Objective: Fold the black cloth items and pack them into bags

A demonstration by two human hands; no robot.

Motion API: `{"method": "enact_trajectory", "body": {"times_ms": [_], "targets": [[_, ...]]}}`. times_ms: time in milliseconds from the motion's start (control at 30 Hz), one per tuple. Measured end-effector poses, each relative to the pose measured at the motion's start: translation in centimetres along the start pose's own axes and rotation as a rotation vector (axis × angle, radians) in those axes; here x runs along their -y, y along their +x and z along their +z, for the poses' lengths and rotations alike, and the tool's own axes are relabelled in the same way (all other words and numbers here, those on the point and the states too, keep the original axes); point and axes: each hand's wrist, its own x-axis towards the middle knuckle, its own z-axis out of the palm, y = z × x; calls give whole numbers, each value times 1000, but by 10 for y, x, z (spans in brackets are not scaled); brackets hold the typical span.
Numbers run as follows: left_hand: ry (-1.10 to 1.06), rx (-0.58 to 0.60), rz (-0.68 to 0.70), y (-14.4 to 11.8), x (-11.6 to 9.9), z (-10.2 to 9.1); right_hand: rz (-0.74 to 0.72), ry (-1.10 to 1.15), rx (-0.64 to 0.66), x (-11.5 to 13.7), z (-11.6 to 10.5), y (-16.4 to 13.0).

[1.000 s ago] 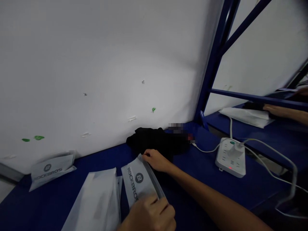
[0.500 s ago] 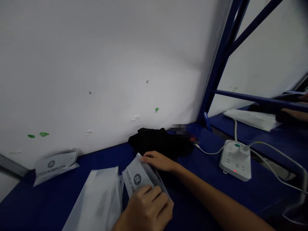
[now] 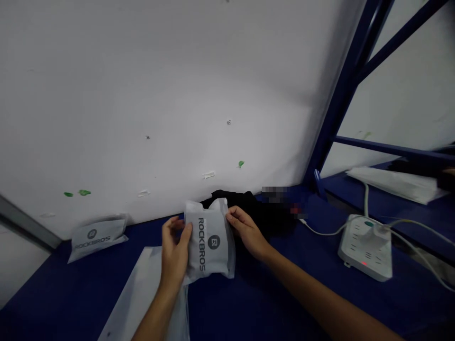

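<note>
Blue worktop below, white wall behind. Black fabric bundle just beyond, against the wall. Grey ROCKBROS pouch lifted clear of the surface, long axis upright, lettering running up it. Held between both hands: left hand clasping its left edge, right hand pinching the upper right edge, equally near.

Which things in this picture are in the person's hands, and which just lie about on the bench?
In hand:
- ROCKBROS pouch, held up between left hand and right hand

Lying about:
- second ROCKBROS pouch, against the wall
- flat white bags, under the left arm
- black cloth, behind the held pouch
- power strip
</note>
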Motion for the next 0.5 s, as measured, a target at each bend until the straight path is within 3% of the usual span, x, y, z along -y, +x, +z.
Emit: {"method": "enact_trajectory", "body": {"times_ms": [67,133,233,367,500], "targets": [[-78,196,-210,5,5,2,14,32,-50,-1,1,0],[-87,289,-285,6,7,3,24,62,-89,-3,1,1],[-79,259,-264,6,9,4,-10,33,-85,-7,0,2],[-51,191,-227,9,12,1,-190,-282,66,-3,-3,1],[40,165,-168,10,11,-2,-115,-446,159,1,-4,-1]]}}
